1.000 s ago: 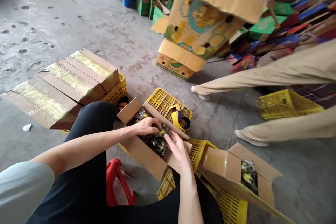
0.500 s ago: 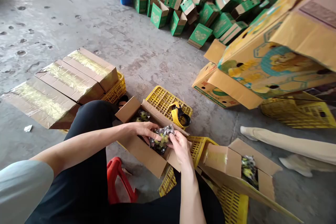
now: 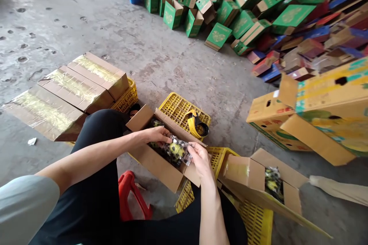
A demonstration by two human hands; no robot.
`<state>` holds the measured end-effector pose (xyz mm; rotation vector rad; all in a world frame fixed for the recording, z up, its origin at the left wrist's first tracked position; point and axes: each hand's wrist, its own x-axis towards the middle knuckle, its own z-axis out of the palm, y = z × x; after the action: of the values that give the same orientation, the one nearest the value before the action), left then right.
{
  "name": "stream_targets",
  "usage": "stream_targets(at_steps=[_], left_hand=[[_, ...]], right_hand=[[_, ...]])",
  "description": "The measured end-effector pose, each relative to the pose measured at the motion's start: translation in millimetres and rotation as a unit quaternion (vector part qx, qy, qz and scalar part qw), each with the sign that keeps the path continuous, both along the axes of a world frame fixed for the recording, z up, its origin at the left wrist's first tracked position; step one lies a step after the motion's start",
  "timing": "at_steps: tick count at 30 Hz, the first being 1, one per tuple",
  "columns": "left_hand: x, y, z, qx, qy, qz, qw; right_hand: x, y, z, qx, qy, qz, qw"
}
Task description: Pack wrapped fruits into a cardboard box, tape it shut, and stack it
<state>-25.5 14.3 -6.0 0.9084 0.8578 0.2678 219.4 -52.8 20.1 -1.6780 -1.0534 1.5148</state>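
Note:
Between my hands, a clear plastic bag (image 3: pixel 176 148) with yellow-green, dark-spotted contents is stretched above an open cardboard box (image 3: pixel 156 160). My left hand (image 3: pixel 157 135) pinches the bag's left end, and my right hand (image 3: pixel 199 156) grips its right end. More dark, shiny bags with green bits lie inside the box under my hands; what exactly they contain I cannot make out. A yellow tape dispenser (image 3: pixel 197 124) rests on an upturned yellow crate (image 3: pixel 179 109) just beyond the box.
Taped cartons (image 3: pixel 83 88) stand on a yellow crate at left. To the right is another open box (image 3: pixel 257 172) with similar bags. A red stool (image 3: pixel 130 195) is by my leg. Large yellow cartons (image 3: pixel 324 115), a person's leg (image 3: pixel 339 189) and heaped green boxes (image 3: pixel 218 36) lie farther off.
My hands have drawn apart, and the bag is now stretched flat between them. The large yellow cartons at right have moved away to the right, uncovering red and blue boxes. The person's leg has shifted right.

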Motion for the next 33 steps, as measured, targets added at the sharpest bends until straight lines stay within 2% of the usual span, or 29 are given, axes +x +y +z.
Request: stream_targets(at_steps=[3, 6, 9, 14, 16, 19, 24, 28, 33], left_hand=[[-1, 1, 1.1, 0.009, 0.016, 0.025, 1.0], [-1, 1, 1.8, 0.038, 0.031, 0.025, 0.998], [-2, 1, 1.9, 0.102, 0.054, 0.013, 0.993], [-2, 1, 3.2, 0.186, 0.091, 0.003, 0.978], [-1, 1, 5.7, 0.175, 0.094, 0.014, 0.98], [2, -2, 11.3, 0.101, 0.067, 0.042, 0.992], [4, -7, 16.1, 0.015, 0.019, 0.025, 0.999], [4, -8, 12.8, 0.009, 0.038, 0.082, 0.996], [6, -6, 11.8, 0.023, 0.031, 0.139, 0.99]], right_hand=[[-1, 0, 2.1, -0.017, 0.013, -0.004, 1.0], [-1, 2, 4.6, -0.021, 0.008, 0.019, 1.0], [-1, 3, 3.3, -0.026, 0.007, 0.045, 0.999], [-1, 3, -4.6, -0.037, 0.01, 0.04, 0.998], [-2, 3, -5.9, -0.022, 0.012, 0.035, 0.999], [-5, 3, -3.6, 0.0, 0.023, 0.02, 1.0], [-9, 3, 3.6, -0.027, 0.038, 0.026, 0.999], [-6, 4, 3.2, -0.064, 0.045, 0.036, 0.996], [-2, 6, -0.2, -0.07, 0.037, 0.056, 0.995]])
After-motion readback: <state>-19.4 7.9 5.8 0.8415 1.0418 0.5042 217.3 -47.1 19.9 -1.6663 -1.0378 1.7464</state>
